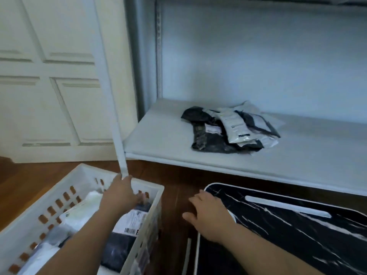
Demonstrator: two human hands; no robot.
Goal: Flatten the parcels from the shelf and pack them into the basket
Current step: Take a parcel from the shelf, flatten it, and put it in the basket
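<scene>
A white slotted basket (39,195) sits on the floor at the lower left and holds several flat parcels, white and dark. My left hand (121,193) reaches into its far right corner, fingertips down on the end of a dark parcel with a white label (129,225). The fingers are blurred and the thumb is hidden, so the grip is unclear. A pile of dark and white parcels (230,128) lies on the low white shelf (158,135). My right hand (208,215) is spread open, resting on the corner of a black marbled board (297,235).
A white shelf post (117,124) stands just behind the basket's far rim. A white panelled door (49,86) fills the left. Dark wooden floor (174,185) shows between the basket and the board. The shelf's front edge overhangs the board.
</scene>
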